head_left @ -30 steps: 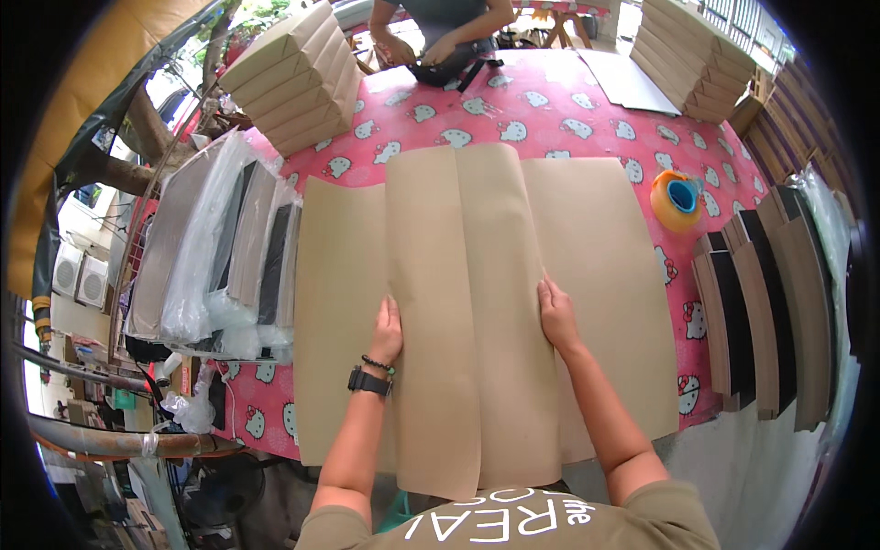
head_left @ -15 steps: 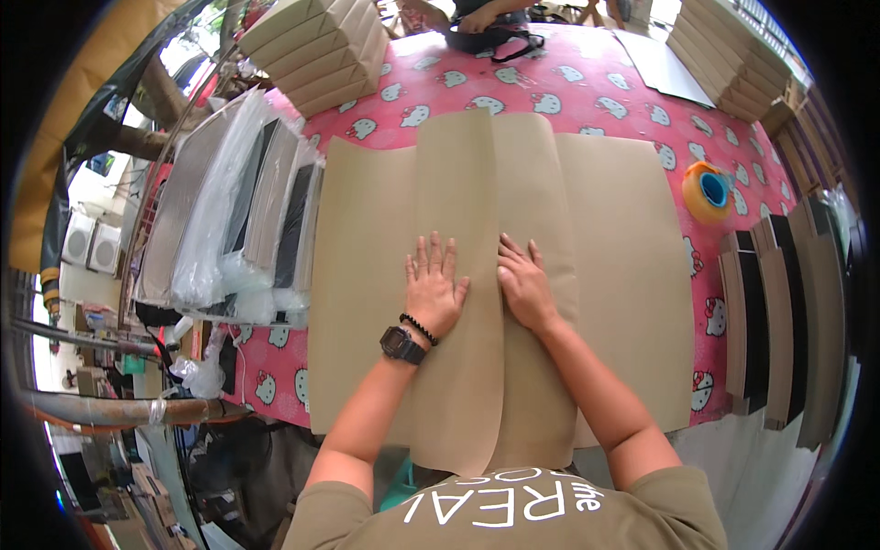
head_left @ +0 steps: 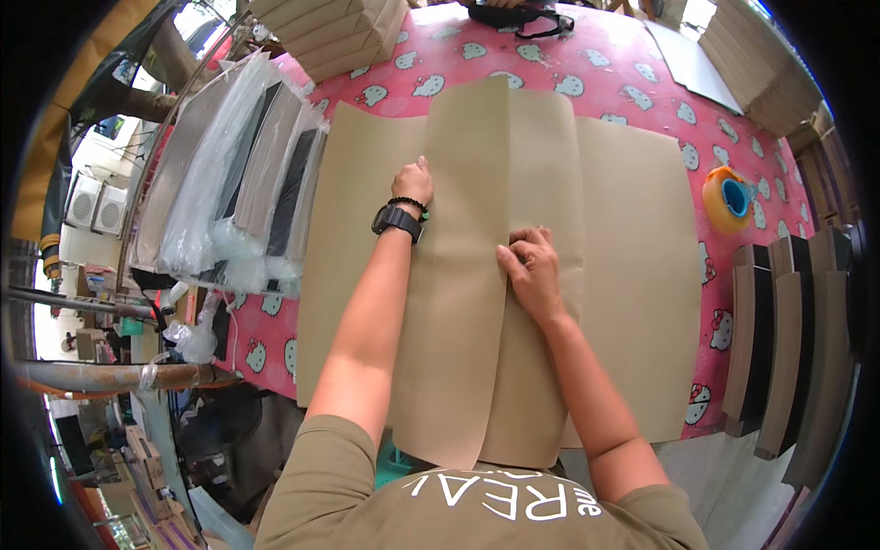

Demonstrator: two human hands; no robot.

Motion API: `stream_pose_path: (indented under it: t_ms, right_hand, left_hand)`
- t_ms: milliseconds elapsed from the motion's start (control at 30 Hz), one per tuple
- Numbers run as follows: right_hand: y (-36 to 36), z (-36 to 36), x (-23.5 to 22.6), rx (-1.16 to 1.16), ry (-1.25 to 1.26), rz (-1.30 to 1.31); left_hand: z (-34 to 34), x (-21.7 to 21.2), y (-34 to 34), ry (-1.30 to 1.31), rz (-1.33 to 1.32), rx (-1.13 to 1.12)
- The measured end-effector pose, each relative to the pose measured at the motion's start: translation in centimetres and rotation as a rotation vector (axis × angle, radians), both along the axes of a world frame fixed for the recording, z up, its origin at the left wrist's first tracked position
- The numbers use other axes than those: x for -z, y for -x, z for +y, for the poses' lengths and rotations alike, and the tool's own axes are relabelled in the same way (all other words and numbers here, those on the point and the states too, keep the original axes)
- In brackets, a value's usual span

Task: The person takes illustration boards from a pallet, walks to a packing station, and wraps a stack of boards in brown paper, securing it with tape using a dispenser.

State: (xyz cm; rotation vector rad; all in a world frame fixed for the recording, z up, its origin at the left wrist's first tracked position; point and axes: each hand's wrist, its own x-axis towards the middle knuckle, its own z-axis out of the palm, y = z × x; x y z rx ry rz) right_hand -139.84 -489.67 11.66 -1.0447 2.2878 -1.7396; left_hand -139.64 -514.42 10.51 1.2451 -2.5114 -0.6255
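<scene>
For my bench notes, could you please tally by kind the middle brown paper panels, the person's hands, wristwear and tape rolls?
Left panel, right panel: 2
Left hand, right hand: 2
Watch: 1
Bead bracelet: 1
Tape roll: 1
Total: 7

A pink tabletop [head_left: 536, 75] printed with white cat faces carries large brown paper [head_left: 634, 266] in the middle. Far left stands a stack of brown parcels [head_left: 335, 38]; at the far side lies a black bag [head_left: 506, 18]; far right, a white sheet [head_left: 693, 66]; right, an orange tape roll [head_left: 719, 209].
</scene>
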Motion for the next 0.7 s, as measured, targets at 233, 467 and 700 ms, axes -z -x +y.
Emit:
stream_pose_path:
  t_ms: [233, 467, 700]
  right_hand:
    - [-0.2, -0.3, 0.0, 0.022, -0.017, 0.005]
    - [0.2, -0.1, -0.1, 0.003, -0.033, -0.012]
    - [2.2, 7.3, -0.3, 0.172, 0.292, -0.554]
  left_hand:
    - [8.2, -0.1, -13.7, 0.094, -0.015, 0.07]
    - [17.7, -1.5, -26.2, 0.069, -0.072, 0.031]
    - [10.6, 2.0, -21.9, -0.889, 0.667, 0.074]
